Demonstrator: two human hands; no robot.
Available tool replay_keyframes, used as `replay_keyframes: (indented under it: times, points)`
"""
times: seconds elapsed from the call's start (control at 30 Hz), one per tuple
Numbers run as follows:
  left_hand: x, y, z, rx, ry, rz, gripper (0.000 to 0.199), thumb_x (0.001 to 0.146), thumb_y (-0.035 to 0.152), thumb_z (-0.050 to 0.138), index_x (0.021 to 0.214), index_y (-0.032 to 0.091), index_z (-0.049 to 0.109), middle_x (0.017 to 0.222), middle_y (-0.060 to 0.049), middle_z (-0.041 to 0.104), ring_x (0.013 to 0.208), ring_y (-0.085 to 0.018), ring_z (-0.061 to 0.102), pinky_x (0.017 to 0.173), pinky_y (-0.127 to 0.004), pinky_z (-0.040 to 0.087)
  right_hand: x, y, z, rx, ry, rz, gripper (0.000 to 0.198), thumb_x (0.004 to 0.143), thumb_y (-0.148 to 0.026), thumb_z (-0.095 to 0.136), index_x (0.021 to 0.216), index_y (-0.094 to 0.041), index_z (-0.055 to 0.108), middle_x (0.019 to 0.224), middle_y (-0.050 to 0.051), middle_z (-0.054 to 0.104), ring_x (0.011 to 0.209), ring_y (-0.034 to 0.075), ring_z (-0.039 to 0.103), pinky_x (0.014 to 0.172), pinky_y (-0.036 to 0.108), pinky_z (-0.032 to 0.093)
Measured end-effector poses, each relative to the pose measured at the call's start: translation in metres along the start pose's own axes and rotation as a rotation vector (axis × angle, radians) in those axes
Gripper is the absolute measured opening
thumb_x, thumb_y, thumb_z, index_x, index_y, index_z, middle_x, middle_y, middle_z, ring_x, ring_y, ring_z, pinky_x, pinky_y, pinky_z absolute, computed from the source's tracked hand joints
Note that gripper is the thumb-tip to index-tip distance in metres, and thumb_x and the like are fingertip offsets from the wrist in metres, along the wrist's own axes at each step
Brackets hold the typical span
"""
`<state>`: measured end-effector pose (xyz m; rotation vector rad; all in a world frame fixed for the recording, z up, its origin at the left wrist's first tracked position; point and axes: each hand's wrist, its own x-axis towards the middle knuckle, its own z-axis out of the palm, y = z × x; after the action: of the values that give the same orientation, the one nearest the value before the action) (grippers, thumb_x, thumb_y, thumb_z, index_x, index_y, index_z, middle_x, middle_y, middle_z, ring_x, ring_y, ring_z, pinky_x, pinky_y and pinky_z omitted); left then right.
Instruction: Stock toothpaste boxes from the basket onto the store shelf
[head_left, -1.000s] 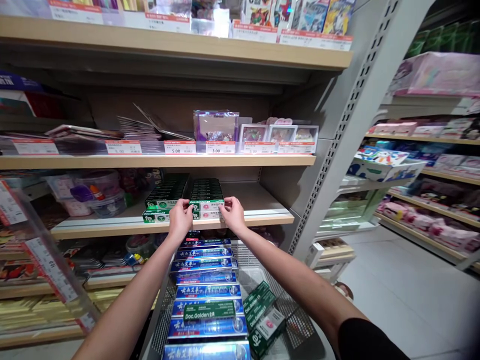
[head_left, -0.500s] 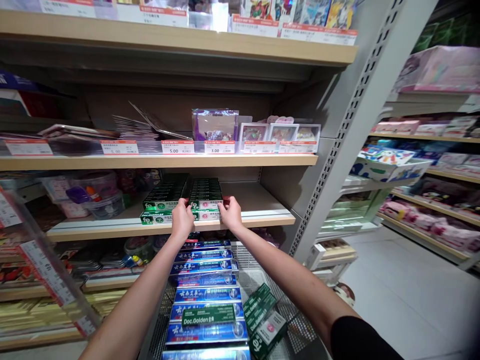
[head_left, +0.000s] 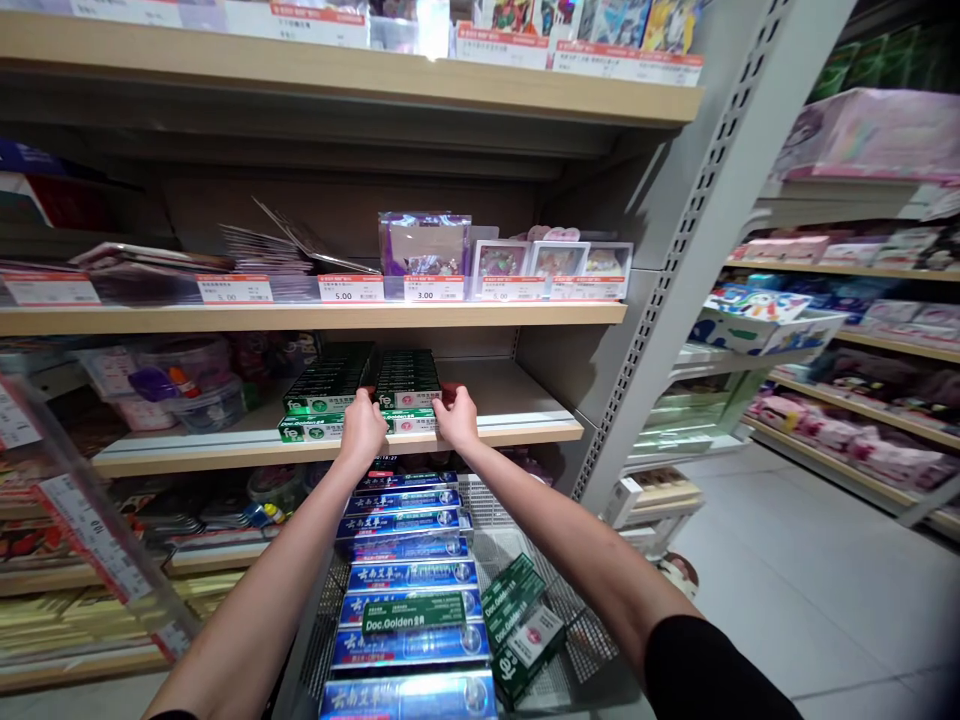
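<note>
Two rows of green-and-white toothpaste boxes stand side by side on the lower shelf (head_left: pixel 517 428). At the right-hand row (head_left: pixel 407 373), my left hand (head_left: pixel 364 430) grips the left end of the front boxes, close against the left row (head_left: pixel 328 380). My right hand (head_left: pixel 456 418) pinches the right end of the same row, its fingertips partly hidden behind the boxes. Below my forearms is a grey mesh basket (head_left: pixel 585 650) with blue toothpaste boxes (head_left: pixel 411 576) lined up in it. One green Doc.Golden box (head_left: pixel 414 613) lies across them, and several loose green boxes (head_left: pixel 521 625) lie to their right.
Over the boxes runs another wooden shelf edge (head_left: pixel 315 318) with price tags and small packs. Clear plastic tubs (head_left: pixel 191 385) stand left of the rows. A slotted metal upright (head_left: pixel 667 270) borders the shelf on the right; beyond it is tiled floor (head_left: pixel 795 590).
Both hands stay at the ends of the right-hand row, which looks much the same. The whole view has shifted slightly, so the shelves appear a little further left and higher.
</note>
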<state>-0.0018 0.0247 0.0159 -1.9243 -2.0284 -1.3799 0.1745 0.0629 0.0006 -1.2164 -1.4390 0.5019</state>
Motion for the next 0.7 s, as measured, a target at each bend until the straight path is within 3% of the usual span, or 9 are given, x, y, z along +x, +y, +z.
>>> replay_keyframes:
  times: [0.1,0.23,0.43,0.7]
  points:
    - [-0.013,0.003,-0.013,-0.012,-0.016,0.09,0.043,0.089,0.015,0.041,0.131,0.011,0.049,0.114,-0.019,0.066,0.108,-0.03,0.063,0.095,-0.042,0.047,-0.013,-0.002,-0.012,0.089,-0.011,-0.082,0.037,0.081,-0.031,0.062,0.114,-0.019,0.052,0.115,0.012,0.061,0.107,0.024,0.06,0.096,0.042,0.05]
    - [-0.049,0.005,-0.043,-0.056,-0.056,0.202,0.042,0.091,0.018,0.039,0.131,0.015,0.054,0.131,-0.013,0.059,0.122,-0.027,0.055,0.106,-0.042,0.042,-0.049,-0.009,-0.04,0.172,-0.121,-0.186,0.036,0.084,-0.032,0.06,0.118,-0.022,0.052,0.122,0.01,0.058,0.114,0.022,0.058,0.103,0.041,0.047]
    - [-0.124,-0.008,-0.079,-0.134,-0.178,0.217,0.039,0.093,0.025,0.039,0.127,0.023,0.059,0.131,-0.005,0.061,0.124,-0.022,0.054,0.109,-0.039,0.04,-0.128,-0.016,-0.088,0.16,-0.328,-0.185,0.028,0.088,-0.029,0.057,0.115,-0.026,0.058,0.121,0.007,0.06,0.115,0.022,0.057,0.104,0.04,0.047]
    - [-0.204,-0.04,-0.095,-0.157,-0.413,0.147,0.032,0.092,0.031,0.046,0.118,0.029,0.064,0.126,-0.003,0.064,0.121,-0.024,0.056,0.104,-0.037,0.044,-0.202,-0.001,-0.122,0.052,-0.581,-0.232,0.023,0.09,-0.023,0.055,0.111,-0.029,0.062,0.118,0.006,0.063,0.115,0.024,0.057,0.098,0.042,0.046]
